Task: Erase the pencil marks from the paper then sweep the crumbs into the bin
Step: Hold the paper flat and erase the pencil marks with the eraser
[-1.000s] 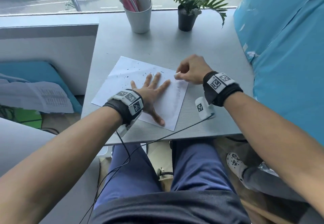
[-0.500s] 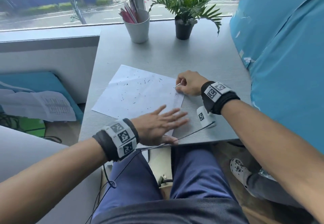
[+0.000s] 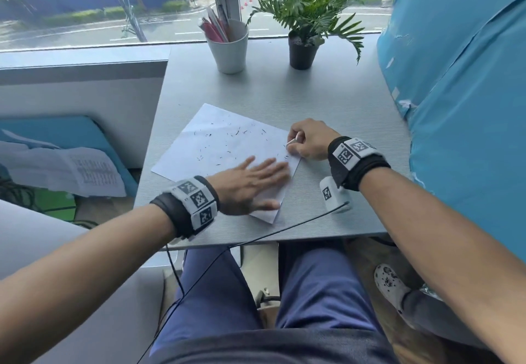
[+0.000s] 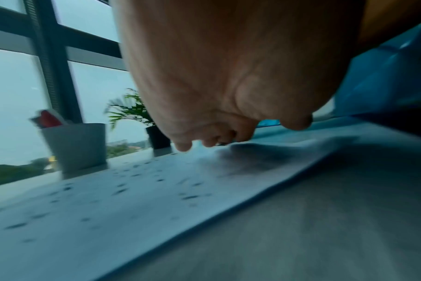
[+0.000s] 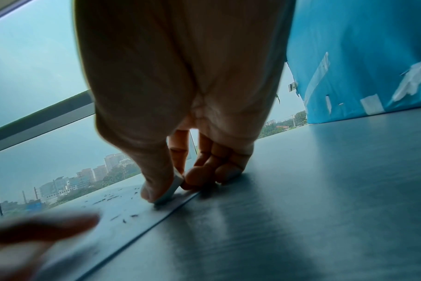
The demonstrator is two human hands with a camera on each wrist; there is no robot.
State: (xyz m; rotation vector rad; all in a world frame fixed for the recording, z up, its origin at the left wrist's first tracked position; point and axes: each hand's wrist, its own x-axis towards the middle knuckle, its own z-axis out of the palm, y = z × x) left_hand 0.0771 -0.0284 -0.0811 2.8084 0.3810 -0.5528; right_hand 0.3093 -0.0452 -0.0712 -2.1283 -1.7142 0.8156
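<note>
Paper (image 3: 227,147): lying on the desk (image 3: 284,96), near the front edge; its right side is the landmark below.
Crumbs (image 3: 227,135): dark flecks lying scattered across the paper, mostly left of that side.
Left hand (image 3: 250,184): fingers straight, lying flat on the paper's near corner.
Right hand (image 3: 308,141): pinching the eraser (image 5: 171,190) at the right side, eraser touching the sheet.
Bin: not showing in any view.
Risks: the sheet sliding or creasing if the flat hand is easing off; crumbs rolling onto the desk or floor if swept quickly toward a bin not yet positioned.
</note>
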